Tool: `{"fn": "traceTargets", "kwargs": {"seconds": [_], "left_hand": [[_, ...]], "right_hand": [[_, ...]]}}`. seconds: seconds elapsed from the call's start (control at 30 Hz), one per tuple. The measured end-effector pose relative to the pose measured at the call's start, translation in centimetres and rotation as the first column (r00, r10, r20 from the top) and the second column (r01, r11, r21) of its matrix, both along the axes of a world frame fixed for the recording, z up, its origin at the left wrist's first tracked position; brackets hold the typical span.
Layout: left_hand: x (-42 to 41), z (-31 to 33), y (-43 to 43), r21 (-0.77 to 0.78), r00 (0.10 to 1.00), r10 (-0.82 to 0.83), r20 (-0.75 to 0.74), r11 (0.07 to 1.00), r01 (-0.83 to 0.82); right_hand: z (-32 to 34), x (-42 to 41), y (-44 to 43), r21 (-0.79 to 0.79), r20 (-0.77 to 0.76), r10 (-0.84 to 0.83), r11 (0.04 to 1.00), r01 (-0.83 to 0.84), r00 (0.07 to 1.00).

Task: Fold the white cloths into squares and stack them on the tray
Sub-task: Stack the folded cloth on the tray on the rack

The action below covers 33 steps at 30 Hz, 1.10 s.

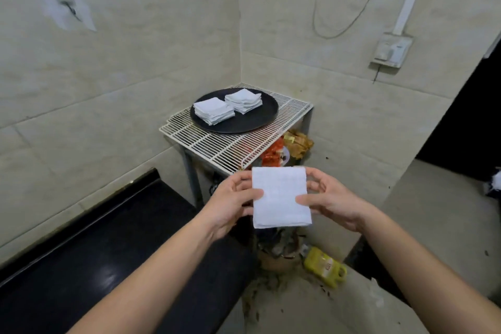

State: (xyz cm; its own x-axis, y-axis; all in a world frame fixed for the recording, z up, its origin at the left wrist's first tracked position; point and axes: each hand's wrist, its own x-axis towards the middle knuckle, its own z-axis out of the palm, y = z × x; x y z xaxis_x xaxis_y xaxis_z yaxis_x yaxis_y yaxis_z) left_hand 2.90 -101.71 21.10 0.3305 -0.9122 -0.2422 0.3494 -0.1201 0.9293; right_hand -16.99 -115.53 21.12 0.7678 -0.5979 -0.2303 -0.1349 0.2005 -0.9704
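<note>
A folded white cloth (pixel 280 196), roughly rectangular, hangs in the air in front of me. My left hand (pixel 233 200) pinches its left edge with thumb on top. My right hand (pixel 329 198) pinches its right edge the same way. Farther off, a round black tray (pixel 241 125) sits on a white wire rack (pixel 217 144) in the wall corner. Two stacks of folded white cloths lie on the tray: the left stack (pixel 214 110) and the right stack (pixel 244 100), side by side.
A black bench or counter (pixel 95 260) runs along the left wall below my left arm. Under the rack are food scraps and a bin (pixel 276 252). A yellow packet (pixel 324 266) lies on the floor. A wall socket (pixel 390 50) is at the right.
</note>
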Motion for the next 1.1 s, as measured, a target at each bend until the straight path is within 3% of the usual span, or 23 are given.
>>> {"fn": "traceTargets", "kwargs": {"seconds": [0.23, 0.6, 0.7, 0.83, 1.1], "left_hand": [[4.1, 3.1, -9.9, -0.031, 0.997, -0.006, 0.075, 0.999, 0.009], [13.1, 2.7, -22.2, 0.060, 0.973, 0.223, 0.060, 0.972, -0.226], [16.0, 2.9, -26.2, 0.106, 0.927, 0.375, 0.018, 0.921, -0.374], [20.1, 3.4, -31.6, 0.165, 0.890, 0.456, 0.008, 0.877, -0.451], [24.7, 3.9, -39.3, 0.261, 0.789, 0.600, 0.134, 0.746, -0.612]], "right_hand": [[2.5, 4.2, -9.6, -0.030, 0.016, -0.043, 0.999, 0.043, 0.999], [1.8, 17.0, -26.3, -0.043, -0.017, 0.158, 0.986, -0.158, 0.987], [2.3, 21.9, -31.1, -0.022, -0.026, 0.249, 0.968, -0.249, 0.968], [2.4, 28.2, -37.4, -0.012, -0.060, 0.307, 0.951, -0.308, 0.950], [2.1, 37.3, -45.2, 0.059, -0.127, 0.304, 0.953, -0.299, 0.944]]}}
